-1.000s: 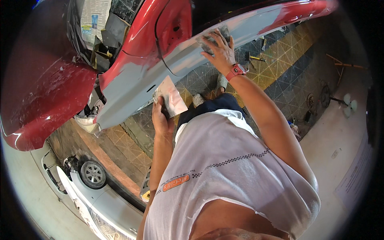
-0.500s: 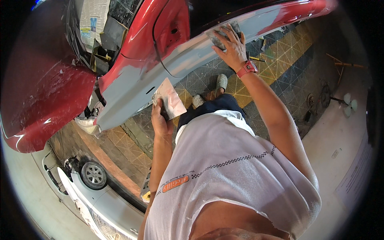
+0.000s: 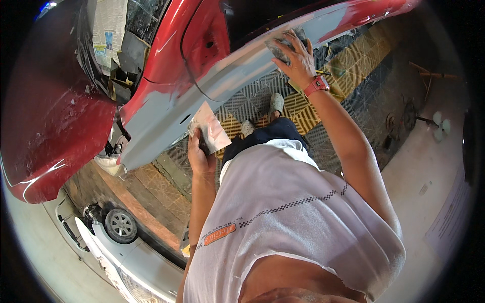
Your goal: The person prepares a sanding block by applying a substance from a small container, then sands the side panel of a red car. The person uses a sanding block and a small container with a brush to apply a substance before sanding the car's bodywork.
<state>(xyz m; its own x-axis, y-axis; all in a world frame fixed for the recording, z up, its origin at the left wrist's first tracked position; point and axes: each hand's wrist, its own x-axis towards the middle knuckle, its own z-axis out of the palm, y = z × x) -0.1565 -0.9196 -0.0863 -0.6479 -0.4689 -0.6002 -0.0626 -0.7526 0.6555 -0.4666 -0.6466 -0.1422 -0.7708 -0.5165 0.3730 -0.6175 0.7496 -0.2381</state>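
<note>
My right hand (image 3: 300,63), with a red wristwatch (image 3: 317,86) at its wrist, presses a mottled dark-grey sheet (image 3: 277,52), which looks like sandpaper, against the grey-primed side panel (image 3: 222,87) of a red car. Its fingers lie bent and a little spread over the sheet. Lower and to the left, my left hand (image 3: 199,154) grips a pale pinkish sheet (image 3: 214,132) with dark smudges, held just in front of the panel. Part of this sheet's lower edge is hidden in the palm.
A red body panel (image 3: 60,136) juts out at the left, near newspaper masking (image 3: 108,30). Patterned floor mats (image 3: 328,96) lie around my shoes (image 3: 276,103). A white car (image 3: 136,257) stands at lower left, a fan (image 3: 441,126) at right.
My right hand and its sheet have shifted slightly right in the picture. The car and my left hand with the pale sheet sit slightly further left and lower.
</note>
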